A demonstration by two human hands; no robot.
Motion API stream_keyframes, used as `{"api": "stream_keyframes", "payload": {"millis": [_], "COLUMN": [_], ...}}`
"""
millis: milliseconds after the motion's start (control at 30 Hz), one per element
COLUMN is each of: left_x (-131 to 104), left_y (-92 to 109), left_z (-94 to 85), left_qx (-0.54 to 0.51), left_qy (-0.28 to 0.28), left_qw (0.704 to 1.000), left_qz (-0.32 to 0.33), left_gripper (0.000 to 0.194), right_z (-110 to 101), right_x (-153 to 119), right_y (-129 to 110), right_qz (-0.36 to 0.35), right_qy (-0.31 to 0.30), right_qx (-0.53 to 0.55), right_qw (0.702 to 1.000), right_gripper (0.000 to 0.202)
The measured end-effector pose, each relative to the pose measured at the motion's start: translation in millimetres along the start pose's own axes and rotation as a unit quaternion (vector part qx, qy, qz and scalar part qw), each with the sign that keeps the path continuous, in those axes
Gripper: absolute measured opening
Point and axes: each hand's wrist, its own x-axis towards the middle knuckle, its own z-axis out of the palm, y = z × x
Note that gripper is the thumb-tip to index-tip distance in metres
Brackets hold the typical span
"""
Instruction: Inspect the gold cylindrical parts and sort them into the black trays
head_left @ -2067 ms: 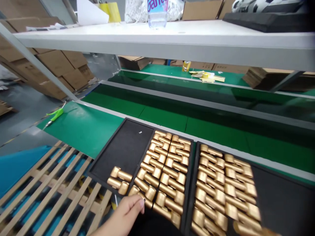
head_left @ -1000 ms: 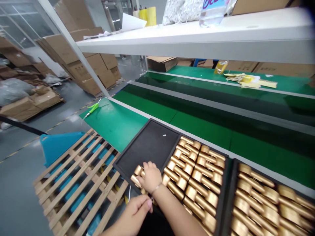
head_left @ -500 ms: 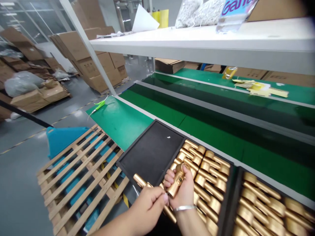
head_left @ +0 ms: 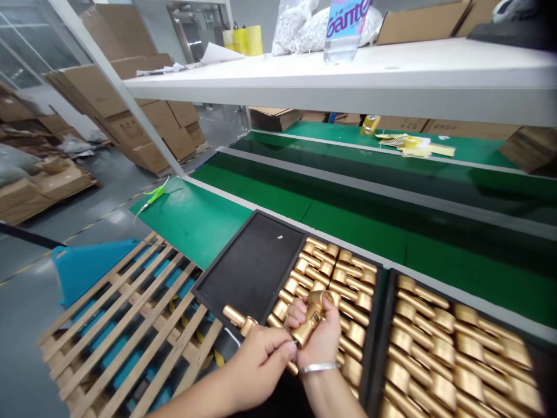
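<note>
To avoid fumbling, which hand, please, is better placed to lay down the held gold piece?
Probably the right hand: it grips the gold piece, while the left hand pinches near one end.

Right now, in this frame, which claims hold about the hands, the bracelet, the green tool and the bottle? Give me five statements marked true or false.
1. The right hand holds a gold-colored piece. True.
2. The left hand lies flat and open. False: its thumb and finger are pinched together at the lower end of that piece.
3. The bracelet is on the left wrist. False: it is on the right.
4. The green tool lies on a green surface. True.
5. The bottle lies on its side. False: it stands upright on the white shelf.
</note>
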Motion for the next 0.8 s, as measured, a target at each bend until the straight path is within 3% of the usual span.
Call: {"api": "stream_keyframes", "payload": {"millis": [133,233,367,500,800], "left_x": [-1.4,-0.3,1.4,1.3,9.6], "left_y": [1.9,2.4,2.4,7.6,4.4], "left_z": [3.0,6.3,12.1,14.9,21.4], "left_qx": [0.018,-0.007,-0.083,-0.109,-0.076], "left_qy": [0.018,0.02,0.025,-0.001,-0.047], "left_qw": [1.0,0.998,0.993,0.992,0.995], "left_qz": [-0.006,-0.052,-0.081,-0.066,-0.046], "left_gripper": [0.032,0.032,0.036,0.035,0.033], "right_z": [1.6,3.7,2.0,-0.3,-10.5], "right_x": [-2.6,-8.6,-21.7,-30.4,-27.4], "right_y": [-2.0,-0.2,5.5,6.0,-6.4], "right_qz": [-0.022,-0.106,-0.207,-0.211,-0.194], "right_qy": [-0.016,-0.012,-0.073,-0.091,-0.052], "right_qx": [-0.025,-0.041,-0.072,-0.084,-0.07], "right_qw": [0.999,0.993,0.973,0.97,0.977], "right_gripper": [0.035,0.031,0.019,0.019,0.024]}}
